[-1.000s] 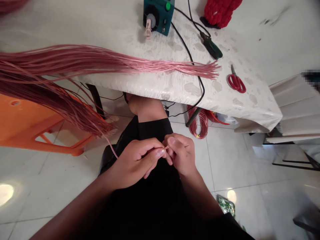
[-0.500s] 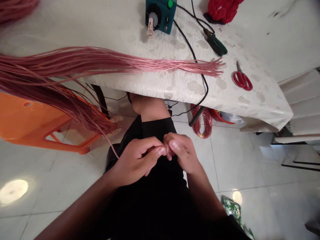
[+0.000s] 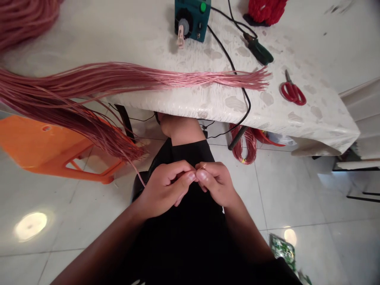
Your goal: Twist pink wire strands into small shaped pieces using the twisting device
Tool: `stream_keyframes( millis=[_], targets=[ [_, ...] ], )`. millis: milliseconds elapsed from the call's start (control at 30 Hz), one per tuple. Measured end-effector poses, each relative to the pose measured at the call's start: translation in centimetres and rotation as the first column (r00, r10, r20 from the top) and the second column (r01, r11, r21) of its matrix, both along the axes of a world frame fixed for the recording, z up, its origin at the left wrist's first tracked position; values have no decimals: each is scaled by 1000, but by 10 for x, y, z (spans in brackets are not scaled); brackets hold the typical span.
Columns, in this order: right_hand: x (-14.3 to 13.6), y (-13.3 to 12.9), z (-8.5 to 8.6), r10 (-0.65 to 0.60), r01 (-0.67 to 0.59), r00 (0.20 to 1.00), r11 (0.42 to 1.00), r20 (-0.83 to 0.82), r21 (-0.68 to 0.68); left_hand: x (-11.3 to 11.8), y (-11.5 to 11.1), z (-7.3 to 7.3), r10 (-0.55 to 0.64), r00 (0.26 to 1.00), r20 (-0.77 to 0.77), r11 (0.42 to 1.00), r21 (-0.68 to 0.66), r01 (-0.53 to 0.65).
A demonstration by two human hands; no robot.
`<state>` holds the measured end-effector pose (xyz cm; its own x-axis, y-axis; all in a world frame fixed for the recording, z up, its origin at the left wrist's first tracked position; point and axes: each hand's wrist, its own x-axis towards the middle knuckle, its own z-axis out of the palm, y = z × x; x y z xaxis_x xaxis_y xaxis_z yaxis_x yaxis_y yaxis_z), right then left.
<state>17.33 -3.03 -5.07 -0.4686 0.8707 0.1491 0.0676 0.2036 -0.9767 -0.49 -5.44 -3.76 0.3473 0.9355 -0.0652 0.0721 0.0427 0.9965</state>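
Note:
Above my lap, my left hand (image 3: 169, 188) pinches a pink wire (image 3: 137, 173) that runs down from the hanging part of a large wire bundle (image 3: 124, 79). Touching it at the fingertips, my right hand (image 3: 215, 182) pinches the wire's end, where thin copper-coloured strands show above the thumb. The bundle lies along the near side of the table (image 3: 124, 35), its cut ends pointing right, and part of it droops over an orange stool (image 3: 38, 146).
On the table are a teal box (image 3: 192, 19) with a knob and clip, a black cable (image 3: 247, 107), a green-handled tool (image 3: 260, 51), red-handled scissors (image 3: 293, 94) and a red bundle (image 3: 267, 12). Coiled wire (image 3: 249, 148) is below the table.
The whole view has shifted slightly, so most things sit farther right. Both hands keep their pinch, and the fine strands at my right fingertips now show more clearly.

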Motion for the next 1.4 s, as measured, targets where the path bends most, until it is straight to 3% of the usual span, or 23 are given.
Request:
stream_keyframes(
  millis=[300,500,600,700,800,1033,1133,1267,1400],
  targets=[
    [-1,-2,5,-82,82,992,997,92,10,1,2,-2,-104,994,-33,994,20,105],
    [2,0,-10,-226,202,966,963,-123,-178,-2,0,-3,-62,997,-42,998,-26,60],
    [1,2,-14,-159,132,972,979,-172,-156,-3,1,-2,-26,995,-93,999,-27,24],
    [-5,1,-15,-33,24,996,994,-82,-103,-3,3,-1,-50,989,-137,999,-10,49],
    [-13,-1,-14,-61,55,997,990,-47,-128,-4,3,-3,-63,985,-160,998,-30,59],
    [-17,-1,-20,-71,42,989,976,-133,-212,-6,5,-8,-164,976,-141,984,-95,152],
    [-15,1,-20,-43,16,991,976,-123,-217,-6,9,-1,-164,958,-236,986,-75,150],
    [-13,2,-20,-23,2,994,979,-103,-201,-8,13,19,-165,905,-392,986,-42,161],
    [-14,1,-20,-25,5,994,983,-108,-183,-10,15,33,-171,876,-451,984,-42,171]
  ],
)
